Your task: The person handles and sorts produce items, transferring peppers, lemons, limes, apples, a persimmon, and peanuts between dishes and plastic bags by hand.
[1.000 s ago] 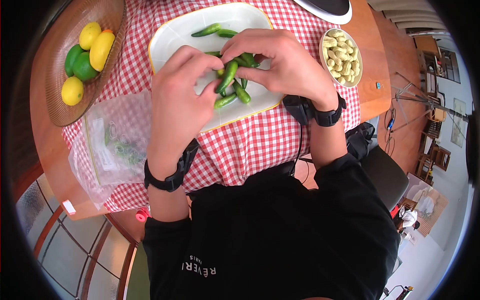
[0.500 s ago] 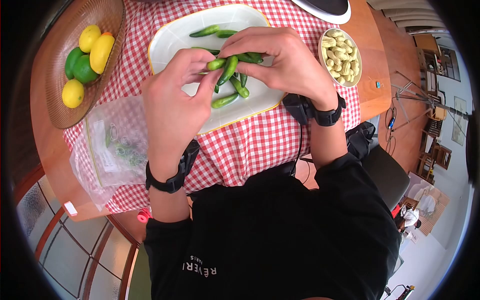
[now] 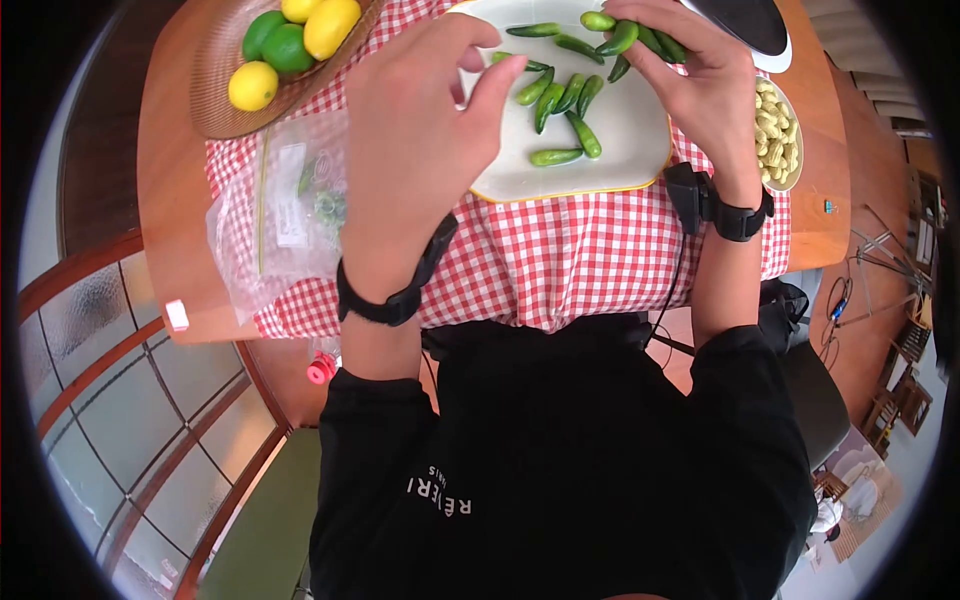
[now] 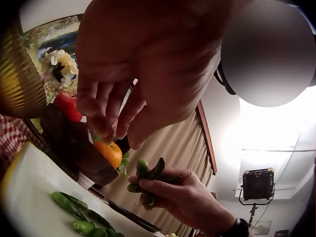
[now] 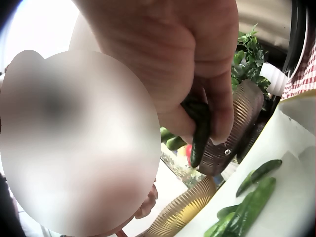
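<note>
Several green peppers point(image 3: 549, 106) lie on a white, yellow-rimmed plate point(image 3: 628, 158). Over the plate's far right side, my right hand point(image 3: 708, 92) pinches a bunch of green peppers point(image 3: 621, 39) between thumb and fingers. My left hand point(image 3: 418, 145) is over the plate's left edge, thumb apart from bent fingers, holding nothing visible. In the left wrist view, a gap separates my left hand point(image 4: 148, 64) from the peppers point(image 4: 142, 169) in my right hand point(image 4: 190, 196). Dark peppers point(image 5: 201, 132) stick out of my right hand point(image 5: 173, 54) in the right wrist view.
A ribbed bowl point(image 3: 215, 95) with lemons and limes stands at the left, beside a clear plastic bag point(image 3: 290, 215). At the right are a bowl of peanuts point(image 3: 775, 135) and a round black-topped object point(image 3: 745, 25). A checkered cloth point(image 3: 560, 250) covers part of the table.
My left hand has come away from the pepper it was touching, and the hands are farther apart. The peppers remain pinched in my right hand. The head view has shifted.
</note>
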`<state>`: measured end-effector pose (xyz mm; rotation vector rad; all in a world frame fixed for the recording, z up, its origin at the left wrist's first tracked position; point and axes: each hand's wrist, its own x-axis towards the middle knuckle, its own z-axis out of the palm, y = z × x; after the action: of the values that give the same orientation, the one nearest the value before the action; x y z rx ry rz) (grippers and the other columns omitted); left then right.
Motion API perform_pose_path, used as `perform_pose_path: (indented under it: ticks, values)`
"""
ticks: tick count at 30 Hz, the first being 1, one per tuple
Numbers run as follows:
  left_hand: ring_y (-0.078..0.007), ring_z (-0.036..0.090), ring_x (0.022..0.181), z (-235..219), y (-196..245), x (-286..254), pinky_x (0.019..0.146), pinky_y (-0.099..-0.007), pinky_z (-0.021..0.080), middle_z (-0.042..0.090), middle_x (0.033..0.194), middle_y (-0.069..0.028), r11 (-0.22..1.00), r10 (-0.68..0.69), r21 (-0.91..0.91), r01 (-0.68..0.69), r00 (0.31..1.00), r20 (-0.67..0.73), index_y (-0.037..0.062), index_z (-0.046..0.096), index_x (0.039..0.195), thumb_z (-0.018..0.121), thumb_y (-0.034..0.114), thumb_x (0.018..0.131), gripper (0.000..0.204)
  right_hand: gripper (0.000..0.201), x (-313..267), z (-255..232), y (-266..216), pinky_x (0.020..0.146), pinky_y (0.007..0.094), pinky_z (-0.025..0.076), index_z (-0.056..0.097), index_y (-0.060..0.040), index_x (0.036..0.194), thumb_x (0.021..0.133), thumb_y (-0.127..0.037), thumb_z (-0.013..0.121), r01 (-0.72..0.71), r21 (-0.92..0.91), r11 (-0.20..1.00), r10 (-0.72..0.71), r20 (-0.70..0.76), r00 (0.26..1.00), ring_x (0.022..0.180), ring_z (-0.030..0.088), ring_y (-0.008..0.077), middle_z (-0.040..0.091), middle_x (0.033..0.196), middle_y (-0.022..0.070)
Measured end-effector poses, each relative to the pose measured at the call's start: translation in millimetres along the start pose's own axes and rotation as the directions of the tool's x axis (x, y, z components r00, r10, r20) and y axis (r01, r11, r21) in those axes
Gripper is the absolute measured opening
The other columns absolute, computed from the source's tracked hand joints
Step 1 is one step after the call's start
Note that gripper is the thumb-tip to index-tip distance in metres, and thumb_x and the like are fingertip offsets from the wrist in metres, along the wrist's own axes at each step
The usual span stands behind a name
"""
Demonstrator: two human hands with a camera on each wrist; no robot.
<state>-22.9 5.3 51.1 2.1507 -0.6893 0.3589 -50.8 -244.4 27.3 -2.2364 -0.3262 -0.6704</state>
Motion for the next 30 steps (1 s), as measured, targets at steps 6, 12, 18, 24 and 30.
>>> perform_pose_path:
  ticks: [6,12,18,24,30]
  values:
    - [-0.0257,0.063,0.06,-50,2,-37,0.059,-0.036,0.05,0.069,0.079,-0.0109,0.99,-0.079,0.123,0.075,0.996,0.029,0.0026,0.07,0.094,0.085,0.011,0.084,0.02,0.021,5,-8,-26,0.084,0.0337,0.061,0.077,0.0026,0.105,0.084,0.005,0.073,-0.099,-0.056,0.994,0.103,0.093,0.99,0.093,0.077,0.0239,0.079,0.103,0.0152]
    - [-0.0245,0.053,0.058,-49,-14,-107,0.056,-0.0366,0.045,0.057,0.07,-0.0103,0.914,-0.232,0.374,0.159,0.96,0.159,0.0011,0.067,0.087,0.087,0.014,0.083,0.025,0.022,2,-7,-22,0.08,0.0304,0.059,0.078,0.0028,0.105,0.083,0.004,0.075,-0.216,0.092,0.972,0.203,0.133,0.97,0.089,0.076,0.0225,0.079,0.1,0.0146]
    - [-0.0234,0.065,0.061,-49,-14,-120,0.058,-0.0364,0.05,0.065,0.073,-0.0126,0.881,-0.467,0.106,0.461,0.884,0.034,-0.001,0.067,0.091,0.076,0.012,0.095,0.016,0.034,-4,12,-7,0.094,0.0303,0.06,0.078,-0.0041,0.118,0.087,0.008,0.072,-0.156,0.311,0.938,0.093,0.208,0.974,0.106,0.074,0.0192,0.078,0.116,0.0094]
    - [-0.0156,0.061,0.061,-57,-13,-112,0.058,-0.0305,0.048,0.066,0.072,-0.011,0.901,-0.427,0.036,0.432,0.9,-0.088,-0.003,0.068,0.096,0.07,0.01,0.1,0.014,0.031,4,41,-66,0.086,0.0317,0.062,0.08,-0.0058,0.113,0.084,0.006,0.075,0.096,0.24,0.966,-0.181,0.363,0.914,0.094,0.076,0.022,0.078,0.111,0.0102]
    - [-0.0146,0.057,0.062,-63,-18,-118,0.058,-0.0315,0.046,0.064,0.072,-0.011,0.944,-0.33,-0.003,0.331,0.937,-0.114,-0.0021,0.066,0.102,0.065,0.007,0.103,0.01,0.026,11,82,-103,0.082,0.04,0.06,0.078,-0.0029,0.105,0.079,0.001,0.076,0.237,0.363,0.901,-0.374,0.373,0.849,0.089,0.073,0.0342,0.077,0.1,0.0152]
